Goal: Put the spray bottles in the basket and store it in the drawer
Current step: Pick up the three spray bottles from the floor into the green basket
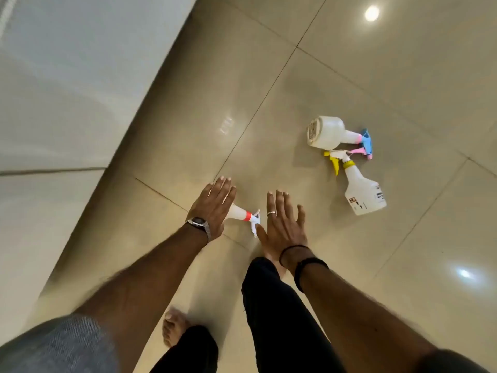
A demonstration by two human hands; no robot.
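Three spray bottles lie on the tiled floor. A white bottle with a red collar (pixel 243 213) lies between my hands, its body hidden under my left hand (pixel 212 208). My left hand hovers flat over it with fingers straight, holding nothing. Just right of the nozzle, my right hand (pixel 285 224) is spread open and empty. Further right lie a round white bottle with a blue and pink trigger (pixel 329 131) and a white bottle with a yellow trigger (pixel 363 191), their nozzles close together. No basket or drawer is in view.
A pale glossy cabinet front (pixel 67 103) runs along the left side. My legs in dark trousers and bare feet (pixel 174 327) stand on the beige floor tiles (pixel 403 63) below my hands. Ceiling lights reflect off the floor.
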